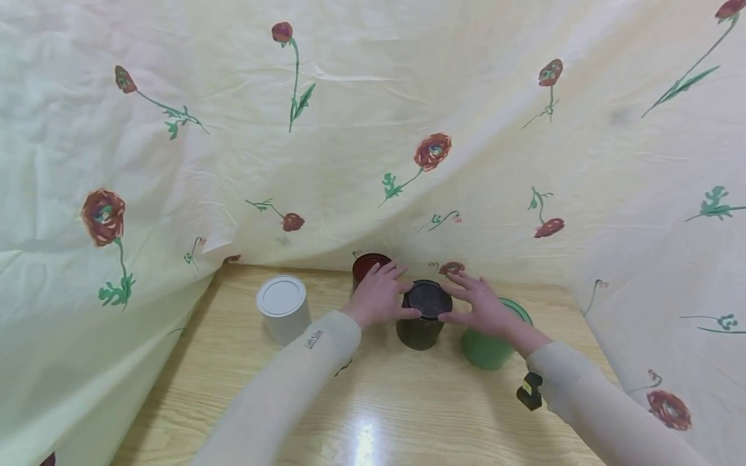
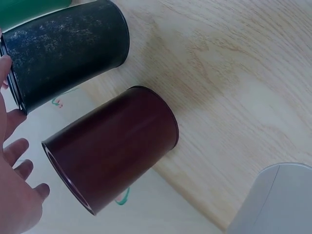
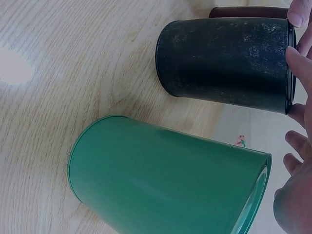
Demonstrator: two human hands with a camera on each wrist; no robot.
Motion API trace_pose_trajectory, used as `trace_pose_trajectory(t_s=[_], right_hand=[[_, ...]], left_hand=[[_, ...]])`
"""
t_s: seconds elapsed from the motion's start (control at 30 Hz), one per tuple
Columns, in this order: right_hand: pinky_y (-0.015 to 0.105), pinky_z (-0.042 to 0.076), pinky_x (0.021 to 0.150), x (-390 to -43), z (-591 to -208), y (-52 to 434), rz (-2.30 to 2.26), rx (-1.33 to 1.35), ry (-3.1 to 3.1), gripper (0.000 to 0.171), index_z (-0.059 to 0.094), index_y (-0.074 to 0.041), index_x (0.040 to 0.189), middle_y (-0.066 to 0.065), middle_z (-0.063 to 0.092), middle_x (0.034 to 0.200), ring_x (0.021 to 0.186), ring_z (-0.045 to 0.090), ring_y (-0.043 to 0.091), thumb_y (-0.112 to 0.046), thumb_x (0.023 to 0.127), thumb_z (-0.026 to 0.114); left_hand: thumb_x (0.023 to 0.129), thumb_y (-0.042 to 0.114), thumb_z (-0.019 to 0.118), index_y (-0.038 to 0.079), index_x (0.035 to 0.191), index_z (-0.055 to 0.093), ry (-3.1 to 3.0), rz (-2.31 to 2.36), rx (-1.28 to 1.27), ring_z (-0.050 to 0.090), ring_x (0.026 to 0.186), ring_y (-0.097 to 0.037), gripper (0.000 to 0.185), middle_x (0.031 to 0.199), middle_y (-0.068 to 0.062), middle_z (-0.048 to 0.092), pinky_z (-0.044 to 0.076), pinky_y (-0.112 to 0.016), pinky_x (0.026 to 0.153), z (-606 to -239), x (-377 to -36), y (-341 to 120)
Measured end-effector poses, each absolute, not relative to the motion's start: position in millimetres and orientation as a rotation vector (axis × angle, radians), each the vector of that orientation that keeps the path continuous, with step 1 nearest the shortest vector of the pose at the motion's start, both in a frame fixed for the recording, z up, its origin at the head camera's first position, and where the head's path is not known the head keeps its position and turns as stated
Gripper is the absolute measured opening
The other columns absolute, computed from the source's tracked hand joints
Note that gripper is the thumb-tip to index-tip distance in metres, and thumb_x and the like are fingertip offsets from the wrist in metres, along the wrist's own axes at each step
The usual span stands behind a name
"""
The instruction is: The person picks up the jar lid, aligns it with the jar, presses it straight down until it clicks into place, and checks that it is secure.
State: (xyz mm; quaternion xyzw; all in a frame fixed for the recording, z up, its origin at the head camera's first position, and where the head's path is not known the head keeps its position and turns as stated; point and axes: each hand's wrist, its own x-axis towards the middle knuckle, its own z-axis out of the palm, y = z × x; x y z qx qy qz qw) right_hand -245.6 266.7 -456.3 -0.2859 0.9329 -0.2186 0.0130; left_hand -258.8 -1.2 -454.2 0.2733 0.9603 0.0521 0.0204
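A black can (image 1: 419,333) with a scuffed side stands upright on the table, its round top between my two hands. From its left, my left hand (image 1: 379,294) grips the top rim with thumb and forefinger, the other fingers spread. Opposite it, my right hand (image 1: 480,307) holds the rim the same way; its thumb and fingertips show at the edge in the right wrist view. Behind my left hand stands a dark red can (image 2: 117,146), partly hidden in the head view. A green can (image 3: 165,175) stands beneath my right wrist, which overlaps it in the head view.
A white lidded can (image 1: 283,310) stands at the left. The wooden table (image 1: 373,401) meets a flower-printed cloth (image 1: 361,162) hanging behind and at both sides. A small black object with a yellow mark (image 1: 530,391) shows at my right cuff.
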Motion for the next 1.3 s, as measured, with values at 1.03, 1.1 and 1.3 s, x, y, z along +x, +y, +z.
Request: trace_pose_trajectory(t_s=[1.03, 1.1, 1.3], right_hand=[[0.079, 0.011, 0.123, -242.4, -454.6, 260.8, -0.601, -0.875, 2.999, 0.067, 0.058, -0.005, 0.153, 0.024, 0.042, 0.166, 0.157, 0.025, 0.053, -0.038, 0.099, 0.077], [0.079, 0.010, 0.123, -242.8, -454.2, 260.4, -0.603, -0.875, 2.998, 0.066, 0.058, -0.006, 0.154, 0.024, 0.042, 0.166, 0.157, 0.025, 0.054, -0.039, 0.099, 0.076], [0.080, 0.009, 0.123, -240.8, -450.4, 257.9, -0.617, -0.859, 2.977, 0.064, 0.057, -0.007, 0.155, 0.025, 0.040, 0.167, 0.157, 0.023, 0.054, -0.038, 0.101, 0.074]], left_hand=[[0.102, 0.069, 0.055, 0.028, 0.157, 0.057, 3.048, 0.199, 0.843, 0.028, 0.162, -0.028, 0.069, 0.171, -0.006, 0.039, 0.027, -0.053, 0.130, -443.0, -246.4, 4.9], [0.102, 0.068, 0.054, 0.027, 0.158, 0.056, 3.044, 0.218, 0.840, 0.028, 0.162, -0.029, 0.069, 0.171, -0.006, 0.039, 0.027, -0.053, 0.130, -444.1, -245.7, 5.9], [0.104, 0.068, 0.053, 0.029, 0.159, 0.054, 3.026, 0.218, 0.807, 0.025, 0.163, -0.028, 0.068, 0.173, -0.006, 0.037, 0.025, -0.055, 0.131, -449.9, -247.3, 8.0]])
